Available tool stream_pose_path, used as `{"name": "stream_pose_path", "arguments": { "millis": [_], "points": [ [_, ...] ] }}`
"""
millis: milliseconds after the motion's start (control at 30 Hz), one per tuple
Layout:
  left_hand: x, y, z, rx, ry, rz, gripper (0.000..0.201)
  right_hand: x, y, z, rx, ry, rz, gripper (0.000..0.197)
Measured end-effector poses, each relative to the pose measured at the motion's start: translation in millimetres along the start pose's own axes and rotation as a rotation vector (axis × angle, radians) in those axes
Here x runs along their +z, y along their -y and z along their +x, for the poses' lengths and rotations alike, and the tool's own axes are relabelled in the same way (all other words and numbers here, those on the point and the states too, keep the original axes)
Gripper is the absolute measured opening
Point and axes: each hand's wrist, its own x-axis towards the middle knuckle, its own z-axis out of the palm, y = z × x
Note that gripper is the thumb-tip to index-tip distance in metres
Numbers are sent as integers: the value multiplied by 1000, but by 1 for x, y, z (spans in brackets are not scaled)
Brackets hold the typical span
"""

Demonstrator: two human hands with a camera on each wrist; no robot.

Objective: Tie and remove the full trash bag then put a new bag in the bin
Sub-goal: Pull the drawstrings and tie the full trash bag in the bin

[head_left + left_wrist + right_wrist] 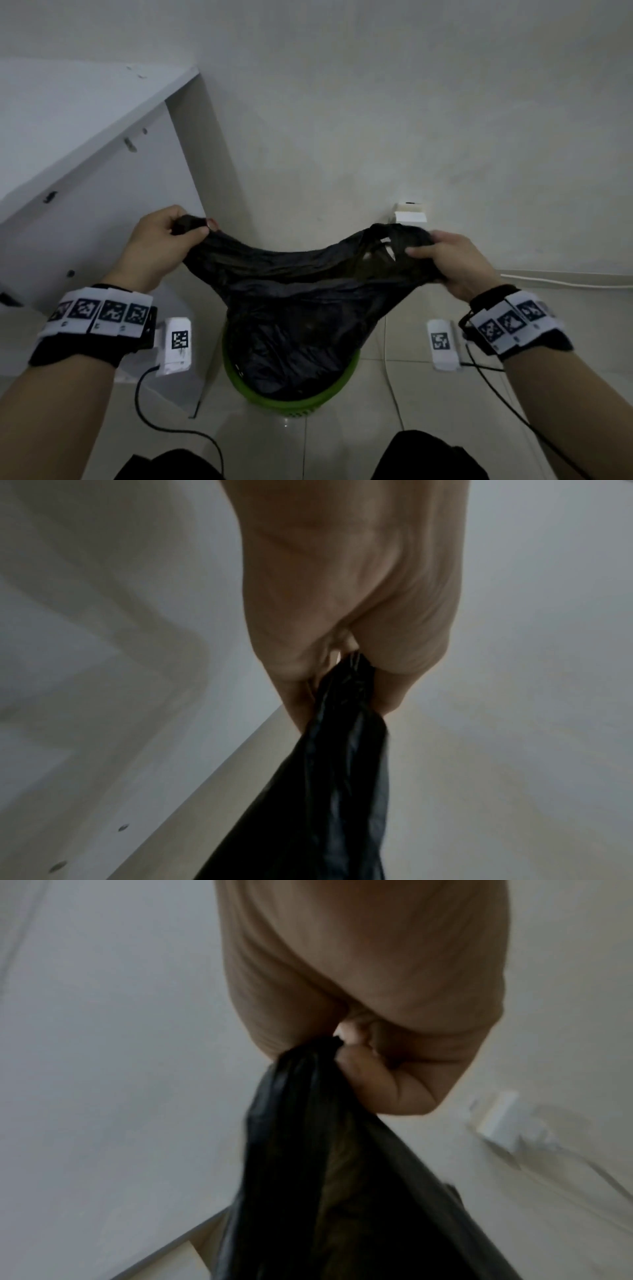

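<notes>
A black trash bag sits in a small green bin on the tiled floor. Its top is pulled up and stretched wide above the bin. My left hand grips the bag's bunched left handle, and the left wrist view shows the black plastic running out of that left hand. My right hand grips the bunched right handle, with the bag hanging from the curled fingers in the right wrist view. The bag's contents are hidden.
A white cabinet stands to the left of the bin. The wall behind carries a white socket box, and a white cable runs along its base. My dark-clad knees are at the bottom edge.
</notes>
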Motion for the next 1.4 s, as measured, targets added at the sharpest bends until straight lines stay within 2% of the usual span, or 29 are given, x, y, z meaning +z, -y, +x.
{"name": "stream_pose_path", "arguments": {
  "millis": [100,200,233,267,333,367,433,500,533,633,700,767,800,867,933,967,1033,1100,1133,1233,1333,1400],
  "points": [
    [7,-5,-1,-148,158,84,15,-7,13,-3,-166,-77,-54,21],
    [5,-17,-9,-242,406,406,83,-7,15,-10,-211,1,-197,17],
    [5,-19,-10,-230,474,551,94,-9,18,-11,-238,6,-207,18],
    [4,-19,-11,-213,519,666,87,-11,22,-12,-271,-2,-197,22],
    [2,-20,-12,-193,525,788,51,-15,29,-13,-319,-14,-159,31],
    [1,-19,-11,-183,522,851,43,-14,30,-15,-330,-9,-158,34],
    [1,-18,-6,-168,515,974,52,-13,27,-20,-350,-40,-276,34],
    [-2,-15,-3,-165,510,1065,71,-17,30,-21,-333,-133,-480,20],
    [-3,-13,-3,-171,517,1108,74,-23,35,-23,-311,-176,-572,12],
    [-9,-4,-1,-149,531,1164,46,-37,61,-26,-289,-262,-669,14],
    [-10,3,-1,-171,539,1154,50,-38,75,-26,-298,-281,-676,22],
    [-10,2,-4,-182,601,1120,45,-30,81,-27,-261,-186,-718,33],
    [-10,1,-4,-174,631,1067,40,-24,84,-27,-260,-99,-634,36],
    [-7,-4,-5,-128,598,857,32,-17,99,-27,-316,50,-205,33],
    [-5,-10,-5,-71,455,629,33,-15,122,-25,-406,57,202,29],
    [-3,-15,-5,-53,387,527,33,-13,129,-24,-446,46,272,28],
    [-2,-28,-7,-50,337,311,23,1,132,-21,-478,53,139,25],
    [-1,-41,-10,-60,357,193,8,16,135,-21,-482,89,-11,22],
    [-2,-47,-10,-61,377,169,2,21,141,-23,-519,76,12,22],
    [-10,-55,-8,-46,413,243,1,18,175,-31,-639,-54,294,22],
    [-21,-60,-8,-39,487,734,33,21,182,-30,-623,-134,308,20],
    [-26,-65,-13,-91,510,928,52,23,175,-23,-562,-167,305,18]
  ]
}}
